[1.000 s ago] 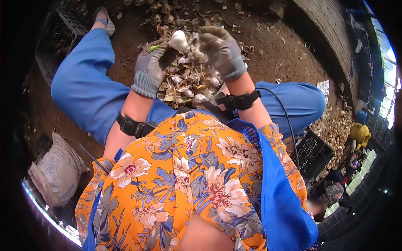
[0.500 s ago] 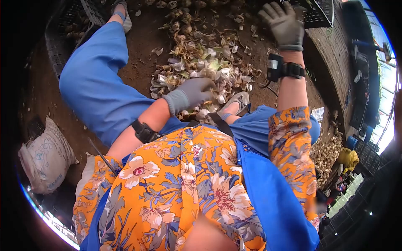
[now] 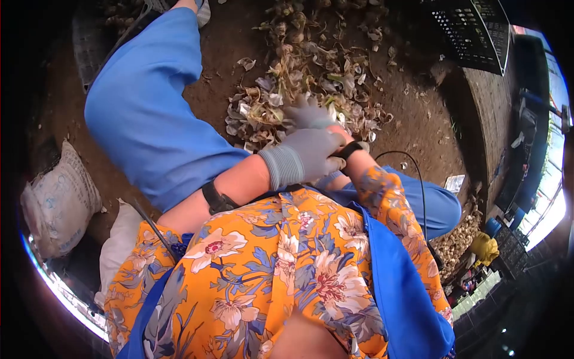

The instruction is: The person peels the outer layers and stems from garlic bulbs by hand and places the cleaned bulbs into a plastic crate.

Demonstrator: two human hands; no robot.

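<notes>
Bending over a pile of dry garlic husks (image 3: 269, 107), I held my gloved right hand (image 3: 310, 115) above its near edge, blurred fingers spread, no bulb visible in them. My gloved left hand (image 3: 308, 152) curled its fingers at the black wrist strap (image 3: 350, 149) on my right arm; whether they clamped it, I couldn't tell. Many husks had already come off; whole bulbs (image 3: 459, 242) seemed heaped right of the pile, nearer me. How much remained was unclear.

Black wristband (image 3: 354, 148), worn, partly hidden, slightly above and right of frame centre; pale-and-brown papery garlic skins (image 3: 305, 69) scattered in a loose heap, upper centre.
</notes>
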